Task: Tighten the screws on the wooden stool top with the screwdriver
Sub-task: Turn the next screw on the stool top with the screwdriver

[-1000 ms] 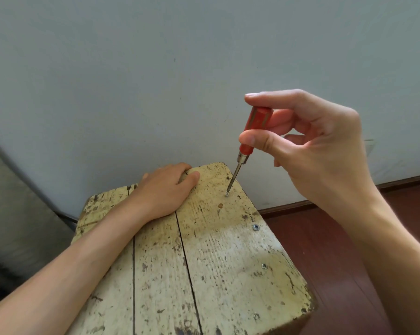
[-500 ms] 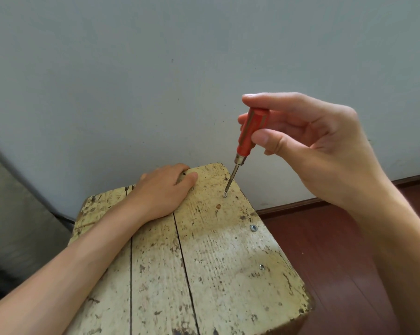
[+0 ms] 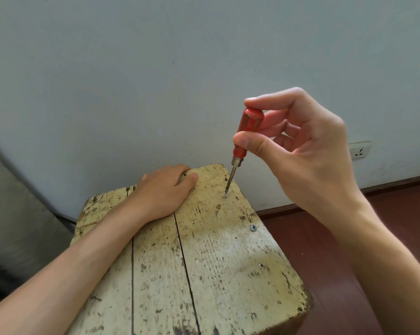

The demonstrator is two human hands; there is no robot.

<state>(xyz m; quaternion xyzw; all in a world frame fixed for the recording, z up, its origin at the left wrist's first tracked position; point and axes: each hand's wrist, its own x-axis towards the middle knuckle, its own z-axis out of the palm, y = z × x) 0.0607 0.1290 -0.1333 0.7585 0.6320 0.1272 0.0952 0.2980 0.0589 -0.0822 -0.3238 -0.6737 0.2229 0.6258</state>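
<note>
Worn wooden stool top (image 3: 218, 262), screwdriver (image 3: 245, 139) pinched in right hand (image 3: 308, 151), tip on screw (image 3: 225, 196)

Screw (image 3: 225, 196) under the screwdriver (image 3: 242, 143) tip — too small to tell

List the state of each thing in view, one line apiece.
Screwdriver: held near upright, tilted slightly, tip in the far screw.
Far screw: under the tip, near the stool's far right corner.
Middle screw: free, along the right edge.
Near screw: free, along the right edge.
Stool top: worn, cracked between planks.
Left hand: flat on the far edge, bracing.
Right hand: fingers pinching the handle.
Socket: nothing plugged in.
</note>
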